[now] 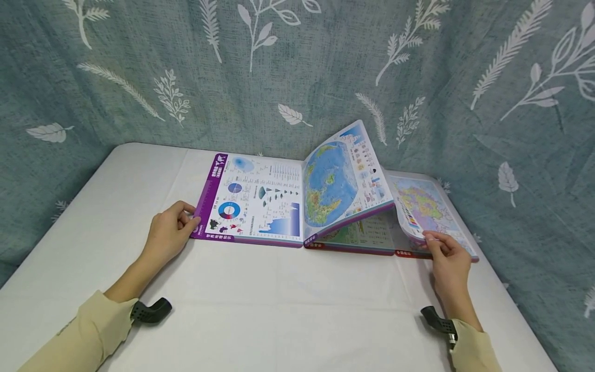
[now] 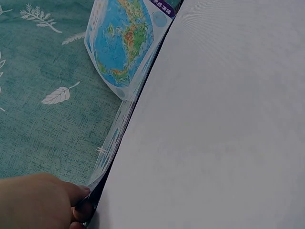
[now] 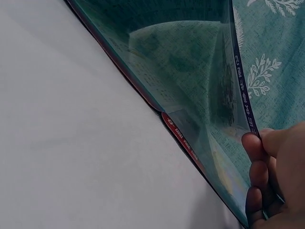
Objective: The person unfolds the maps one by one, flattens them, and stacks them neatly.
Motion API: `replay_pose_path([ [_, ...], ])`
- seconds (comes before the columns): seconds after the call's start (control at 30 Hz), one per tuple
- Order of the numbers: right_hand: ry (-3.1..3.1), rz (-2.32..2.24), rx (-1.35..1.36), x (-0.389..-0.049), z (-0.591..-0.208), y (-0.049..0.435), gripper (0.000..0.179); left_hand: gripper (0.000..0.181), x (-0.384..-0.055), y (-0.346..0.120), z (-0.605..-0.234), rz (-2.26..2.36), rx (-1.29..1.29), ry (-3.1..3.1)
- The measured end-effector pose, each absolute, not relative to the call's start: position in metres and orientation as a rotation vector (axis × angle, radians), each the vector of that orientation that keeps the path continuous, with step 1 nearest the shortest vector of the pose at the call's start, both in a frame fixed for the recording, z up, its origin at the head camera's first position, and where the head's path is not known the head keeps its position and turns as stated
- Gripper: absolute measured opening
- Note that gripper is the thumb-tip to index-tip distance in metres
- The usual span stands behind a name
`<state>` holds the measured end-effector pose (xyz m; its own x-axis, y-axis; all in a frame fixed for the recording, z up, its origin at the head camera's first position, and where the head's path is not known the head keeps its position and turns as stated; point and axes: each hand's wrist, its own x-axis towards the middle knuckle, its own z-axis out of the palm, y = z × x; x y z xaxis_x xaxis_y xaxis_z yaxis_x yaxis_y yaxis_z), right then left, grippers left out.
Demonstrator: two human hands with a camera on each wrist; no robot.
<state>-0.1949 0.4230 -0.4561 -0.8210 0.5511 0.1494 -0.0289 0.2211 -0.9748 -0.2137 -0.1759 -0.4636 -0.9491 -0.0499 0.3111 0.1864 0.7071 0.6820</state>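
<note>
A glossy folding world map (image 1: pixel 279 206) with a purple border lies partly flat on the table. Its middle panel (image 1: pixel 330 181) tilts up, showing a blue oval map. At the lower left edge, my left hand (image 1: pixel 167 230) pinches the border between thumb and fingers. My right hand (image 1: pixel 452 261) pinches the near corner of the map's bent right end, held off the surface. In the right wrist view, thumb and forefinger grip that purple strip (image 3: pixel 243 90). Underneath lies a second folding map (image 1: pixel 423 201) with red labels (image 3: pixel 183 138), partly covered by the lifted panels.
A white cloth-covered table (image 1: pixel 279 299) extends in front of the maps. Behind it hangs a green-blue curtain (image 1: pixel 297 77) with white leaf prints, close to the maps' far edges. Black curved devices (image 1: pixel 151 311) sit at both wrists.
</note>
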Motion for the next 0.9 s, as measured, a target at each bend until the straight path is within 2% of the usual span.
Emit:
replay_pose_path([
  [0.5, -1.99, 1.597, -0.559, -0.194, -0.457, 0.444, 0.01, 0.02, -0.213, -0.177, -0.467, -1.077, -0.114, -2.6],
  [0.9, -1.961, 1.613, -0.703, -0.185, -0.454, 0.465, 0.009, 0.021, -0.214, -0.175, -0.469, -1.078, -0.108, -2.597],
])
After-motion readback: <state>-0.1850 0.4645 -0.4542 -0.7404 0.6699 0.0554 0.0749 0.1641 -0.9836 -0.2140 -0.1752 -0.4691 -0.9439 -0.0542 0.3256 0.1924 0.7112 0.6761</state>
